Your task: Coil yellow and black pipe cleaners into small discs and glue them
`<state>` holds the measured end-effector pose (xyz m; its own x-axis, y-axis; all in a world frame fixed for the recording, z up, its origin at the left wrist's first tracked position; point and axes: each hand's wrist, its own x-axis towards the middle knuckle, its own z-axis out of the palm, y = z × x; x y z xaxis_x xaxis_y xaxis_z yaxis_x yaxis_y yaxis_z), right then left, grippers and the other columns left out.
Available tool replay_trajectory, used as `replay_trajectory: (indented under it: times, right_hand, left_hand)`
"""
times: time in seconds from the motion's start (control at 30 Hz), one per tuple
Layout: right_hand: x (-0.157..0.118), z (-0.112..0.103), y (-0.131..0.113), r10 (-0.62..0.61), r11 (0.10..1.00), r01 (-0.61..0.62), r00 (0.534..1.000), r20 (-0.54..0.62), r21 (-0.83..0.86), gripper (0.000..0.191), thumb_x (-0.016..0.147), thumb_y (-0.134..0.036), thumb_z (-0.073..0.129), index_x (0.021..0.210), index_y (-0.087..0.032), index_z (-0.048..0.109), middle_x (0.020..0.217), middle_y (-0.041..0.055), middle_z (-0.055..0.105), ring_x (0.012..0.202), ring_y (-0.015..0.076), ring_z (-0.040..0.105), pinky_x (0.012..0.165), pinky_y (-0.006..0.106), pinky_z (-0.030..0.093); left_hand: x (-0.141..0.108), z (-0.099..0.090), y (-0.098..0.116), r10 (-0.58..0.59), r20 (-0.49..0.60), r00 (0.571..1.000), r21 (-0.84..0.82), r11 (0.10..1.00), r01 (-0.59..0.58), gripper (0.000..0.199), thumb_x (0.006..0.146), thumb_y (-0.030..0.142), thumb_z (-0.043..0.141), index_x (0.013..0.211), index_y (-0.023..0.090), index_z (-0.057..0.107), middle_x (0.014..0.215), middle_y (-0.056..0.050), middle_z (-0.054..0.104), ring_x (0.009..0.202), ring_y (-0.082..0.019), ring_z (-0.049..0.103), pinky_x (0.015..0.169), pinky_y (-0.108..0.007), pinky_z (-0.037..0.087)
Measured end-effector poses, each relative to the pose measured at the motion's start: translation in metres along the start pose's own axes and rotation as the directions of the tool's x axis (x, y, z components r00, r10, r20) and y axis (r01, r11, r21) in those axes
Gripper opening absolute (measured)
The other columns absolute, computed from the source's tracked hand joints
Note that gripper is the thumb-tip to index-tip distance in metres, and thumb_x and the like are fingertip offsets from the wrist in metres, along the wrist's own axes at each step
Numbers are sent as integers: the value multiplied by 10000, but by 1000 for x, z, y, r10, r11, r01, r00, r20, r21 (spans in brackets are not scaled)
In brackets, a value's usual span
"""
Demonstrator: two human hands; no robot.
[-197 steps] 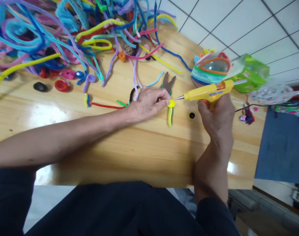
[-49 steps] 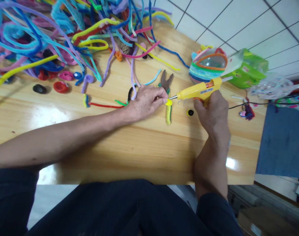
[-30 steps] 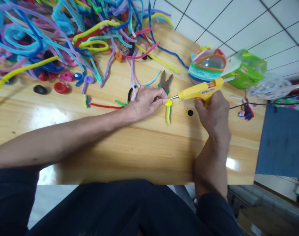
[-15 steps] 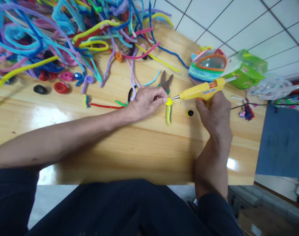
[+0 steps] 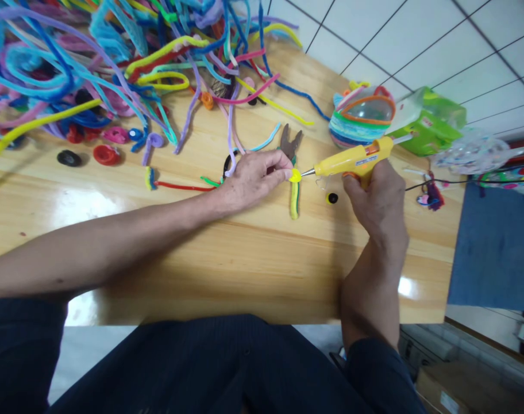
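My left hand [image 5: 257, 179] pinches a small yellow piece [image 5: 295, 175] between thumb and fingertips; its exact kind is too small to tell. My right hand [image 5: 376, 198] is wrapped round the handle of a yellow hot glue gun [image 5: 352, 161]. The gun's metal nozzle points left and its tip meets the yellow piece, or nearly so. Under and beyond my left fingertips lie pliers [image 5: 291, 141] with yellow-green handles, jaws pointing away from me. A small black and yellow disc [image 5: 332, 198] rests on the table below the gun.
A heap of coloured pipe cleaners [image 5: 115, 63] covers the far left. Black [image 5: 69, 158] and red [image 5: 106, 154] coils lie before it. At the far right stand a striped, colourful container [image 5: 362, 118] and a green box [image 5: 434, 122]. A dark cord [image 5: 443, 183] runs rightward.
Both hands, the glue gun and the yellow piece hold nearly the same places. The whole view has shifted very slightly.
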<state>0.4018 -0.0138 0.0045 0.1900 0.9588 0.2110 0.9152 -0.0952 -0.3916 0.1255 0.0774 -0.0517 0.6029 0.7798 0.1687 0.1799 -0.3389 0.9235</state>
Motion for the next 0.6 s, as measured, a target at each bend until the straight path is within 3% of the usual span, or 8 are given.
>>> replay_trajectory:
  times: [0.1,0.2,0.37,0.47,0.6]
  right_hand:
    - [1,-14,0,38,999,-39,999,-39,-10,212,912,-444,734,962,-268,626,892,51,699,869,270,657,815,442,559]
    - [0,-38,15,145,987,-155,974,-175,-42,216,876,-399,716,1022,-253,652,959,53,725,888,257,666,848,441,566]
    - [-12,-70,92,342,924,-383,851,-398,-24,275,807,-345,770,1037,-245,657,1080,90,753,992,259,698,993,466,562]
    - [-23,-68,137,466,844,-536,729,-501,6,335,789,-327,776,1080,-244,632,1154,103,760,1076,272,707,1051,486,557]
    - [-30,-51,166,556,773,-634,659,-506,24,302,875,-317,674,1146,-192,628,1203,160,748,1147,318,711,1068,542,559]
  left_hand:
    - [-1,0,1,-16,-14,1000,-34,999,16,197,1022,343,657,977,180,756,856,-17,760,793,-163,652,744,-292,497]
    - [-1,0,2,-34,-15,999,-37,999,34,202,1010,354,655,957,184,750,864,-21,767,786,-167,653,739,-296,503]
    - [-1,-2,3,-28,-10,1000,-16,999,28,216,993,382,651,921,197,735,857,-21,772,762,-174,644,742,-315,509]
    - [-1,-2,3,-27,-7,1000,-4,1000,27,223,986,392,644,913,202,735,848,-20,768,755,-178,643,732,-318,500]
    - [-2,-1,2,-21,-7,1000,15,1000,21,225,982,398,637,911,206,731,837,-20,762,741,-181,645,726,-325,495]
